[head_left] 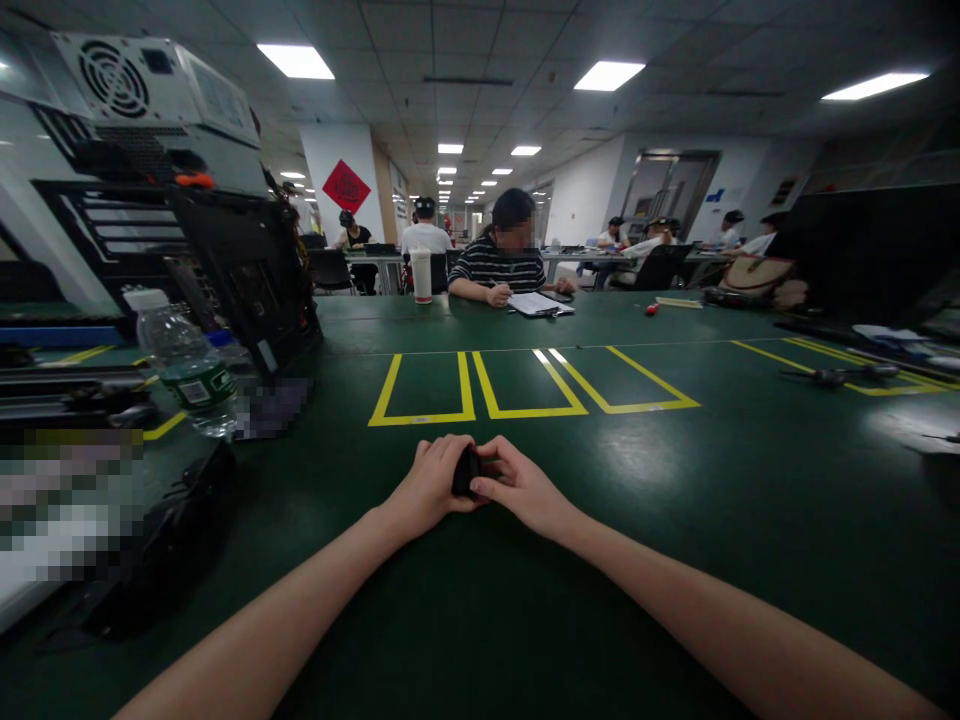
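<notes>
Both my hands meet on the green table [675, 520] just below the yellow taped boxes [525, 385]. My left hand [430, 485] curls its fingers round a small black object [465, 470]. From the other side, my right hand [517, 485] pinches that same object with thumb and fingers. What the object is I cannot make out. Both forearms stretch in from the bottom edge.
A plastic water bottle [187, 365] stands at the left beside an open black computer case [240, 270], with a white case [150, 95] behind. Across the table a person in a striped shirt [502, 265] writes on papers near a white cup [421, 275]. Tools [840, 375] lie at right.
</notes>
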